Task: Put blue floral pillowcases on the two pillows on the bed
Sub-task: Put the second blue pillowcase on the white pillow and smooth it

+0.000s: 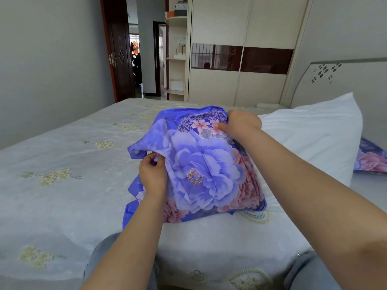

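A blue floral pillowcase (201,168) lies bunched in the middle of the bed, over one end of a white pillow (314,135) that stretches to the right. My left hand (151,172) pinches the pillowcase's near left edge. My right hand (238,123) grips its far top edge next to the pillow. A second blue floral piece (370,158) shows at the right edge, behind the white pillow; whether a pillow is inside it cannot be told.
The bed (62,164) has a pale sheet with small yellow flowers. A headboard (335,80) stands at the right, a wardrobe (240,49) behind the bed, an open door (119,55) at the back left. My knees rest at the bed's near edge.
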`<action>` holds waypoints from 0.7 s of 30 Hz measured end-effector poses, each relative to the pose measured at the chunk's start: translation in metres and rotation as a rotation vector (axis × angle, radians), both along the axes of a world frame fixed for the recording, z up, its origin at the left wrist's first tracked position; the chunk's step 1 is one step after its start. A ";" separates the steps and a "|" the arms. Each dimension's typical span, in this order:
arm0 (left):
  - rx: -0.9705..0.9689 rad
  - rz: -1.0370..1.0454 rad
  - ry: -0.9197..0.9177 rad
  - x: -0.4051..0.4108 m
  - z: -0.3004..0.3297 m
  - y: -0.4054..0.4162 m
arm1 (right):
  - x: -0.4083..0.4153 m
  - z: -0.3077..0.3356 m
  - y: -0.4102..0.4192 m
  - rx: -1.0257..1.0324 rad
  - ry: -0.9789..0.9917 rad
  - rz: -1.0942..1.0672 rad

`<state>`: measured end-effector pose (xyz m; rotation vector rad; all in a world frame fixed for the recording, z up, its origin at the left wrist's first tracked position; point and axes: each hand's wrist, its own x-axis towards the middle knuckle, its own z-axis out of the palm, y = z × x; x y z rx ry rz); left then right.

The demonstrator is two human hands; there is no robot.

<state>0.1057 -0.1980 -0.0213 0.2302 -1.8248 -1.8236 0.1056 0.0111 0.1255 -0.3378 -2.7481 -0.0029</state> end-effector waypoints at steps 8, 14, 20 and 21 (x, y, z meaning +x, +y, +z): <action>-0.071 -0.021 -0.086 -0.012 0.008 0.004 | -0.017 -0.013 -0.003 -0.290 0.100 0.119; -0.001 0.052 0.052 -0.003 0.010 0.010 | -0.032 -0.006 -0.002 -0.520 0.060 -0.053; -0.156 0.071 0.158 -0.002 0.011 0.009 | -0.035 0.002 0.013 -0.813 0.369 -0.040; -0.181 0.080 0.121 -0.004 0.011 0.007 | -0.033 0.003 0.019 -0.814 0.391 -0.057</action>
